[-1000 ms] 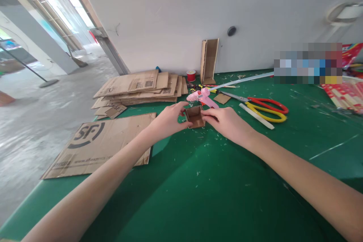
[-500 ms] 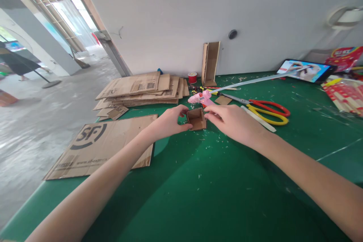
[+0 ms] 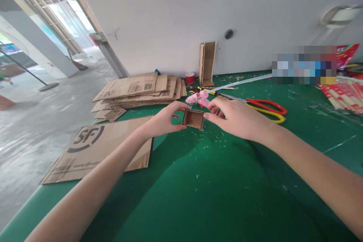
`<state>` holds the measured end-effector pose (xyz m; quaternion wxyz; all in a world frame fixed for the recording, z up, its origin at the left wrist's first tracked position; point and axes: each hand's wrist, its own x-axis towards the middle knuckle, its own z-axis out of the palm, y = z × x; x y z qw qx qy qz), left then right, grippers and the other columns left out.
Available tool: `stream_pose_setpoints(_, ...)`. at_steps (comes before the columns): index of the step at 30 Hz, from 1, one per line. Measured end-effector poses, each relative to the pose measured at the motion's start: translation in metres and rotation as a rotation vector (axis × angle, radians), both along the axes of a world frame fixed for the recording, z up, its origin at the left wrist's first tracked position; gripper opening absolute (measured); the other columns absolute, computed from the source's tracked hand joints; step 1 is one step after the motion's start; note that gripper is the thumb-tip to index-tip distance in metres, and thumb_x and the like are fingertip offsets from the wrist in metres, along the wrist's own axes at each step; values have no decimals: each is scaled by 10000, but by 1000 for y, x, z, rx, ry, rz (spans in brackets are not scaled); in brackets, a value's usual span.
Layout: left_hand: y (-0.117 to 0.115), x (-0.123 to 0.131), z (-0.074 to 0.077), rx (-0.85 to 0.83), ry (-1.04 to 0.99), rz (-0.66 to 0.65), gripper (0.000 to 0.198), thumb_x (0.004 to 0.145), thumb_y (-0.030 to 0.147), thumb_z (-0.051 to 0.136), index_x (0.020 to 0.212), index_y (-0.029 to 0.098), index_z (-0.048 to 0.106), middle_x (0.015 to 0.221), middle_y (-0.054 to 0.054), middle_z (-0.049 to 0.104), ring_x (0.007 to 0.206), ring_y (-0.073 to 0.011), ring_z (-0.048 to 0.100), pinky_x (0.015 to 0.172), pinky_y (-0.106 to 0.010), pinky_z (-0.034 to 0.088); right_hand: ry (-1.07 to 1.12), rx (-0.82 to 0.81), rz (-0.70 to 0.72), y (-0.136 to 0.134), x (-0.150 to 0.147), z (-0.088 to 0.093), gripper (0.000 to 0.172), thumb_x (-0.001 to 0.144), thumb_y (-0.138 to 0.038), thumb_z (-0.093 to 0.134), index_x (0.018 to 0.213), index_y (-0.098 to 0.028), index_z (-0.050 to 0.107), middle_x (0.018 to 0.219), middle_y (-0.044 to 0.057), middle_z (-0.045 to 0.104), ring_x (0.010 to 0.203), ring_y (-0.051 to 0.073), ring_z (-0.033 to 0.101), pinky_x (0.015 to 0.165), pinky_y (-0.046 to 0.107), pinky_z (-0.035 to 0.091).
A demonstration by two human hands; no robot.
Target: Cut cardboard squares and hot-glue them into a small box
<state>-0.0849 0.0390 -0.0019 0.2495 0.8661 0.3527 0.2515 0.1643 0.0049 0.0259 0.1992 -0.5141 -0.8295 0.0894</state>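
Observation:
A small cardboard box [image 3: 194, 119] is held over the green table, its open side turned towards me. My left hand [image 3: 167, 119] grips its left wall between thumb and fingers. On the opposite wall, the thumb and curled fingers of my right hand [image 3: 231, 115] hold it too. Just behind the box lies a pink glue gun [image 3: 200, 97] with a long clear glue stick [image 3: 241, 82] sticking out of its back. Scissors with red and yellow handles [image 3: 268, 107] are beyond my right hand, partly hidden by it.
Stacked cardboard pieces [image 3: 133, 89] and a large printed sheet [image 3: 110, 147] lie to the left. A tall cardboard trough [image 3: 208, 63] stands against the wall beside a red spool [image 3: 190, 78]. Red-and-white packets [image 3: 343, 94] are at the right. Scraps dot the green table [image 3: 210, 193].
Both hands now hold the small box, which has turned and tipped so its open side faces me more. My right fingers have closed in on its right wall. The view has shifted slightly.

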Motion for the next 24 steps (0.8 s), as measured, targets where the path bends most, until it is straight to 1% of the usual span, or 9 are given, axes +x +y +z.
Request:
stream_pose_setpoints(3,-4,2,3,122,15,-26,527,755,188,647,1243,255,460,1258,-81,513,1177,-220,509,934,-380,490,83,-15,-1,3,-1,-5,487,873,-542,430,1228,-227,538,1112,91,660,948,267,636,717,393,509)
stream_pose_setpoints(6,-8,5,6,282,98,-69,516,781,117,596,1250,260,436,1316,-87,459,1218,-215,482,985,-382,465,121,-25,46,4,0,-9,565,857,-558,462,1324,-241,468,1254,97,596,1081,293,590,793,425,517)
stream_pose_setpoints(8,-11,6,7,393,156,-93,475,809,86,543,1238,257,430,1385,-101,382,1274,-223,436,999,-384,460,115,14,103,4,0,-10,587,845,-542,500,1353,-255,444,1323,84,544,1169,299,534,882,448,493)
stream_pose_setpoints(10,-13,6,8,489,190,-112,412,831,78,506,1202,245,440,1431,-119,307,1322,-239,384,1002,-392,463,109,71,161,3,0,-11,572,840,-498,535,1355,-266,446,1358,71,511,1216,293,494,951,454,458)
stream_pose_setpoints(13,-14,7,8,591,227,-122,336,849,84,485,1149,230,455,1450,-139,261,1333,-258,372,1002,-419,463,94,151,211,2,-1,-11,547,838,-418,573,1344,-251,452,1355,77,513,1214,282,493,978,449,438)
stream_pose_setpoints(17,-16,7,10,693,308,-112,358,876,89,458,1179,280,453,1477,-116,257,1327,-288,370,977,-478,459,0,319,232,2,-2,-11,551,820,-339,617,1331,-225,444,1344,84,524,1249,286,448,994,468,405)
stream_pose_setpoints(20,-19,7,11,699,365,-99,347,911,144,447,1204,330,455,1511,-66,245,1325,-284,369,1005,-503,415,-78,437,190,1,-3,-11,606,784,-320,663,1328,-194,430,1365,109,490,1234,308,436,981,489,397)
stream_pose_setpoints(22,-20,7,9,679,358,-62,314,921,203,466,1201,345,465,1505,-35,276,1301,-261,400,1029,-494,395,-100,477,168,0,-4,-11,634,763,-314,685,1324,-174,426,1370,126,472,1221,316,433,984,489,390)
stream_pose_setpoints(24,-19,7,6,687,333,-44,317,915,226,491,1203,357,471,1478,-25,331,1294,-251,409,1050,-493,375,-117,485,179,0,-4,-11,627,760,-309,687,1314,-164,432,1352,125,486,1214,308,434,989,467,384)
